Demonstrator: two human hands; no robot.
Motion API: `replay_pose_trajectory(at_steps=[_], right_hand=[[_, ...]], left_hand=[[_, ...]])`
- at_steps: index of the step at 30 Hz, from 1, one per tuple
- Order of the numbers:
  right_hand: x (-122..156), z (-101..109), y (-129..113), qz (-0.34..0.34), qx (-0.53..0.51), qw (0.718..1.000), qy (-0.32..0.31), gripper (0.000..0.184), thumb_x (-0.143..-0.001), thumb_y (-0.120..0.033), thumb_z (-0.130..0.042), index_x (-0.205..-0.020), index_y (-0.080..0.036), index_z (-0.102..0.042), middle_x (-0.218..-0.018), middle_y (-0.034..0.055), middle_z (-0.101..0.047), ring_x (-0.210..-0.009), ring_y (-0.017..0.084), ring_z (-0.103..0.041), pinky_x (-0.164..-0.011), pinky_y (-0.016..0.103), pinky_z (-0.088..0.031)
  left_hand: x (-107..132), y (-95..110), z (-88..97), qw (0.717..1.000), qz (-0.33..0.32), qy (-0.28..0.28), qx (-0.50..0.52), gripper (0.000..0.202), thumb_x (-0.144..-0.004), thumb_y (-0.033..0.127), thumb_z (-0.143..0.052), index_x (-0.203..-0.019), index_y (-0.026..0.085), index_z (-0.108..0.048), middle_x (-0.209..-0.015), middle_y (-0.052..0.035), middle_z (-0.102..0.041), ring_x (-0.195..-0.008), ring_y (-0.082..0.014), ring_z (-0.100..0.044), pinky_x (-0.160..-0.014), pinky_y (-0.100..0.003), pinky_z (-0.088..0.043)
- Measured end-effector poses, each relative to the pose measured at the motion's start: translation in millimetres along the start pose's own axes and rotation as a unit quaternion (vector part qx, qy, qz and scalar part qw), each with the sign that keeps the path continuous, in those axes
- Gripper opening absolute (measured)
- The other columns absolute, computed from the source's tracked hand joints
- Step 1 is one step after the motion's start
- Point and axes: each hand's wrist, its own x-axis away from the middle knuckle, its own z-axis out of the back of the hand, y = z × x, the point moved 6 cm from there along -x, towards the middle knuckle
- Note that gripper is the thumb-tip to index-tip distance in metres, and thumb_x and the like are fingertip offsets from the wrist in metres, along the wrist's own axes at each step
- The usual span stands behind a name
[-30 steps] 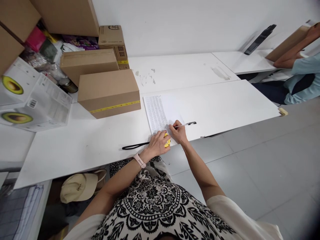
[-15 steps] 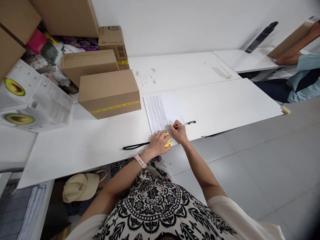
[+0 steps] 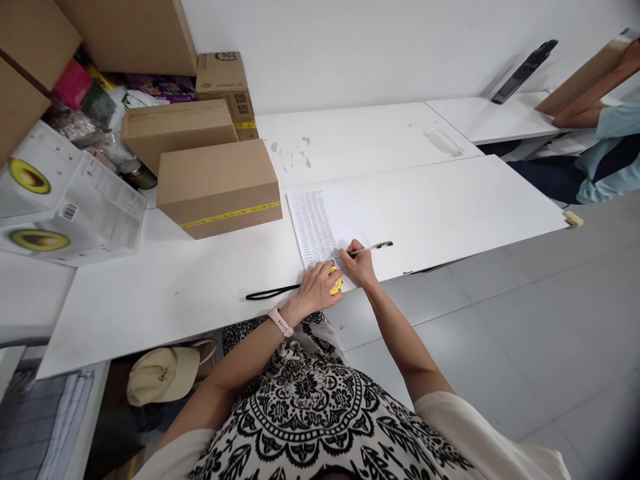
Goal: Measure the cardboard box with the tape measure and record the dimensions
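The right hand closes around a pen in a writing grip, low over a printed sheet lying on the counter, just right of a cardboard box. Close beside it, the left hand is curled over a yellow tape measure, whose black strap trails leftward. That hand sits at the sheet's near edge, I'd guess to steady the paper as well as keep the tape within reach. The pen's long axis lies mostly crosswise: writing end leftward and slightly toward the person, tail rightward and a little away. Whether the tip touches, I can't make out. The printed columns run away from the body, leaning left at their far end.
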Motion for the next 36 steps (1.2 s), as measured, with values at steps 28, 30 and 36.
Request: replay_pose_trajectory(at_steps=[28, 30, 36], right_hand=[[-1.8, 3.5, 4.2, -0.003, 0.009, 1.000, 0.020, 0.027, -0.075, -0.029, -0.059, -0.063, -0.024, -0.035, -0.056, -0.0077, -0.036, -0.056, 0.011, -0.033, -0.056, 0.027, -0.027], [-1.7, 3.7, 3.3, -0.002, 0.012, 1.000, 0.021, 0.026, -0.075, -0.029, -0.058, -0.063, -0.024, -0.036, -0.055, -0.0077, -0.036, -0.056, 0.011, -0.033, -0.055, 0.027, -0.027], [-1.2, 6.1, 2.1, -0.006, 0.006, 0.999, 0.036, 0.026, -0.074, -0.030, -0.058, -0.063, -0.024, -0.036, -0.055, -0.0076, -0.035, -0.056, 0.012, -0.033, -0.056, 0.028, -0.028]], left_hand=[[0.2, 0.4, 0.1, 1.000, -0.004, -0.001, -0.015, 0.042, -0.085, 0.029, -0.062, -0.126, 0.021, -0.065, -0.142, -0.0140, -0.058, -0.120, -0.0328, -0.055, -0.083, -0.044, -0.054], [0.3, 0.3, -0.3, 1.000, -0.005, 0.000, -0.016, 0.042, -0.085, 0.030, -0.062, -0.126, 0.021, -0.065, -0.142, -0.0137, -0.057, -0.120, -0.0328, -0.055, -0.082, -0.044, -0.054], [0.4, -0.4, -0.5, 1.000, -0.007, 0.002, -0.015, 0.041, -0.085, 0.030, -0.063, -0.125, 0.021, -0.065, -0.141, -0.0137, -0.057, -0.119, -0.0329, -0.055, -0.083, -0.044, -0.054]])
